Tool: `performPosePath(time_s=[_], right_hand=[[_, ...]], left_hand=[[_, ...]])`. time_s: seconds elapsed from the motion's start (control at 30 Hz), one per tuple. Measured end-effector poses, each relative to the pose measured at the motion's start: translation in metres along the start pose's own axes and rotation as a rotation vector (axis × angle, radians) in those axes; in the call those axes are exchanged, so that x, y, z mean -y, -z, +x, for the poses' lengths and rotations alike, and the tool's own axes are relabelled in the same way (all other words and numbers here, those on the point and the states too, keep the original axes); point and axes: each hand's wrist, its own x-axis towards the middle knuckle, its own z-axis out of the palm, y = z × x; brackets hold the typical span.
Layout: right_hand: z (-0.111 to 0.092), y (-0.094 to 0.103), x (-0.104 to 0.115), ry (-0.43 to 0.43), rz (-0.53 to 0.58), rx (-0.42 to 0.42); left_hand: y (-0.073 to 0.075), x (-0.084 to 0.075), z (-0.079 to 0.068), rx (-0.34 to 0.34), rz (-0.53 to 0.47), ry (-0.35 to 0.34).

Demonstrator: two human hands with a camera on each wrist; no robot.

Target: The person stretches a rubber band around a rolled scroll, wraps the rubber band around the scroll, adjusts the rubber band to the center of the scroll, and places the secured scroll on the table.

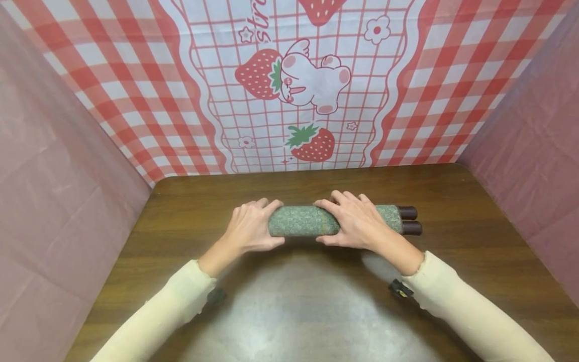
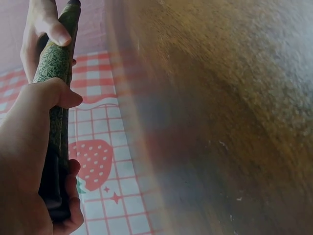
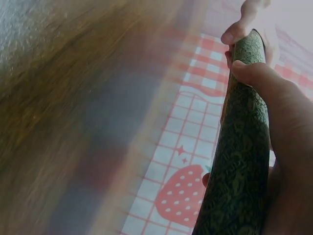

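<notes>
A green patterned rolled scroll (image 1: 296,221) with dark brown roller ends (image 1: 410,228) lies crosswise between my hands. My left hand (image 1: 253,226) grips its left end, thumb on the near side and fingers on the far side; that end is covered in the head view. Near the middle, my right hand (image 1: 355,221) holds the roll the same way, and two roller ends stick out beyond it to the right. The left wrist view shows a dark end (image 2: 55,196) within the left hand. Whether the scroll touches the table I cannot tell.
The brown wooden table (image 1: 181,201) shows a bright reflection at its near middle. Behind it rises a red-and-white checked cloth (image 1: 149,100) with strawberry prints. Pink cloth walls (image 1: 54,166) stand at both sides.
</notes>
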Motion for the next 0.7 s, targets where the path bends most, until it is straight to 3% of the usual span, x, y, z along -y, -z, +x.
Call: performPosePath(time_s=[0.17,0.47,0.7], right_hand=[[-0.0018,-0.0005,-0.0032,-0.015,0.006,0.001],[-0.0009,-0.0001,-0.0053,0.055,0.002,0.013],[-0.0017,-0.0007,-0.0077,0.059,0.016,0.012]], left_hand=[[0.0026,0.0009,-0.0026,-0.004,0.017,0.003],[0.0012,0.003,-0.0046,-0.018,0.028,-0.02],[0.0018,0.0029,-0.0065,-0.014,0.029,-0.008]])
